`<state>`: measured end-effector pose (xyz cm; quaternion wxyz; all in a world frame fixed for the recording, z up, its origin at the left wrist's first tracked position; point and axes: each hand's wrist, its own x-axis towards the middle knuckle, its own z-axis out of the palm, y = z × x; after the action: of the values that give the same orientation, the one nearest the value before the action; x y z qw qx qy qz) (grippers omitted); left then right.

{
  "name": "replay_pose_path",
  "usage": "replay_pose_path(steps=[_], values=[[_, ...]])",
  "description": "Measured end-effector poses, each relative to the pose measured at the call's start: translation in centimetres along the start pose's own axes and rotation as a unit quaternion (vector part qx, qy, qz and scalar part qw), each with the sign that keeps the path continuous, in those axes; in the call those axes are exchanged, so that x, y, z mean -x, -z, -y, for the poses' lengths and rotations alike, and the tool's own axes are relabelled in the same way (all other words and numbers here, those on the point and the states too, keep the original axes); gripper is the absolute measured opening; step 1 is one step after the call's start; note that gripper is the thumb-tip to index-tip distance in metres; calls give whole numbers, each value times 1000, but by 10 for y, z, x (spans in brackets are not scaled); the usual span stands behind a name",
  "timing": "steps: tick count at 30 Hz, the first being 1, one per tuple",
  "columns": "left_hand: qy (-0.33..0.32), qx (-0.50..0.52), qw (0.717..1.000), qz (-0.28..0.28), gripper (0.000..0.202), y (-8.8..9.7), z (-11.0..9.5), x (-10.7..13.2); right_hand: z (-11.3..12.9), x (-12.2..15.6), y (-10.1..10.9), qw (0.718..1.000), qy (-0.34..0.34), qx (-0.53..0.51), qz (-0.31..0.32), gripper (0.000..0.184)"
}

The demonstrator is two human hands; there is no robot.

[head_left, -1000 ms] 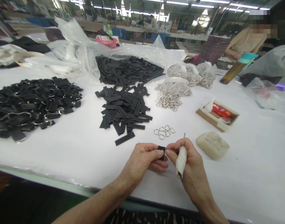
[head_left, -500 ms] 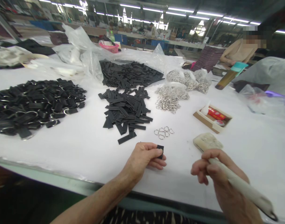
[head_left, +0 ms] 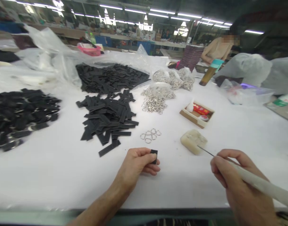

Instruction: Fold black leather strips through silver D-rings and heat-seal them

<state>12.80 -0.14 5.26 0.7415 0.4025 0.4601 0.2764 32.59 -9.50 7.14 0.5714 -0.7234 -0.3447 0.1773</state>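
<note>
My left hand (head_left: 135, 164) pinches a short black strap piece (head_left: 154, 152) upright between thumb and fingers, above the white table. My right hand (head_left: 237, 182) is closed around the pale handle of an awl (head_left: 259, 182). The awl's thin metal tip reaches the top of a yellowish, waxy-looking block (head_left: 192, 142). Just beyond my left hand lie several loose metal rings (head_left: 148, 137). A heap of flat black strap pieces (head_left: 108, 114) is to their left, and a pile of metal rings (head_left: 154, 105) lies behind them.
Black straps with rings (head_left: 23, 114) are heaped at the far left. A small cardboard box (head_left: 192, 119) holds a red tube. Behind stand bagged rings (head_left: 175, 80), a bottle with a turquoise cap (head_left: 210, 73) and plastic bags. Across the table is another person (head_left: 217, 48).
My right hand has turned the awl so its tip meets the waxy-looking block. My left hand still grips the black strap piece. The whole view has swung to the right.
</note>
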Motion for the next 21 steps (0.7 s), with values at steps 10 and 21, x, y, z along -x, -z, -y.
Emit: replay_pose_path(steps=[10, 21], values=[[61, -43, 996, 44, 18, -14, -3, -16, -16, -38, 4, 999, -8, 27, -41, 33], [77, -17, 996, 30, 16, -10, 5, -18, -18, -55, -14, 996, 42, 67, -52, 25]])
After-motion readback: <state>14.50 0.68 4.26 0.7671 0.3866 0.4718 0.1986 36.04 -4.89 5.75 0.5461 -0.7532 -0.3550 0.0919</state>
